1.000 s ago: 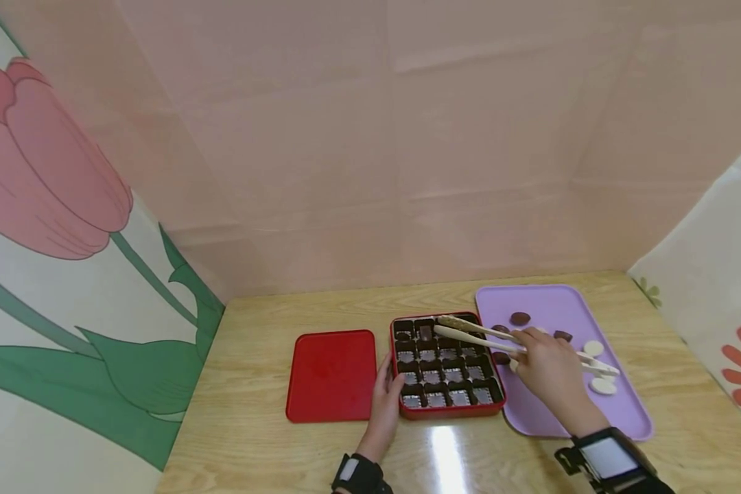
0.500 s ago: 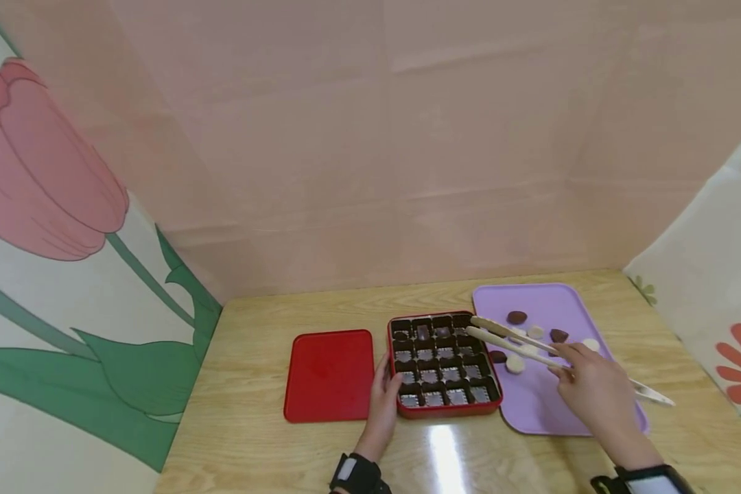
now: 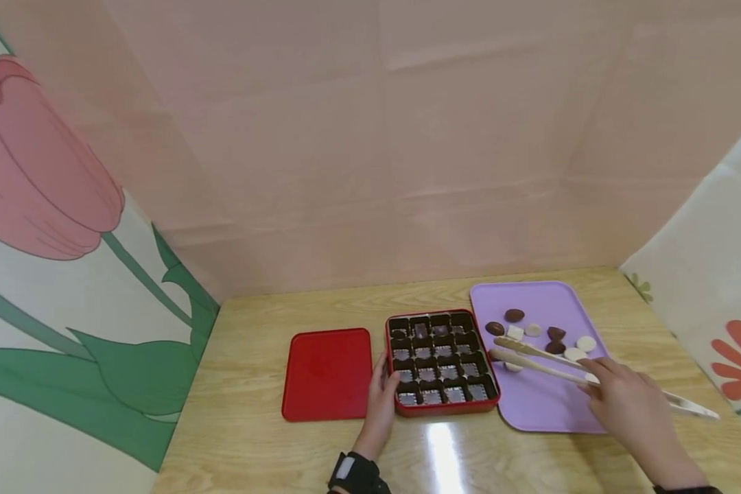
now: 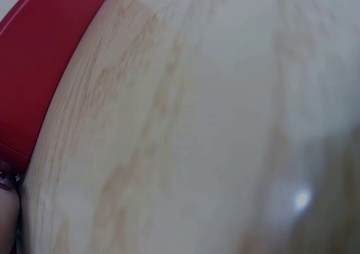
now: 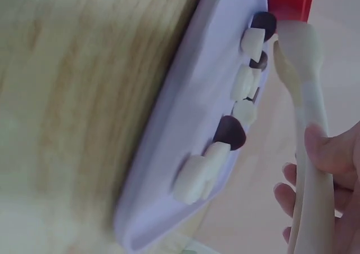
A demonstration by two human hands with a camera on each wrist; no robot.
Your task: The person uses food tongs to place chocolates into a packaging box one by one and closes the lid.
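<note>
My left hand [image 3: 379,398] holds the left side of a red box [image 3: 447,412], thumb at its rim. The box has a black divided insert, and dark brown chocolates [image 3: 421,331] sit in its far row. In my right hand [image 3: 632,405] is a pair of pale tongs [image 5: 312,107], gripped midway with the thumb on one arm. The tong tips are close together over the left edge of a purple tray [image 3: 552,412], with no piece visible between them. On the tray lie several brown chocolates [image 3: 514,315] and white pieces [image 3: 586,344]; the tongs partly hide some.
A flat red lid [image 3: 327,377] lies on the wooden table [image 3: 253,384], left of the box. The tray stands right beside the box's right wall. Behind the table hangs a pink cloth [image 3: 395,171], with flower-printed cloths at both sides.
My right hand has moved right and toward me, taking the tong tips from over the box's far row to over the tray's left edge. My left hand stays at the box.
</note>
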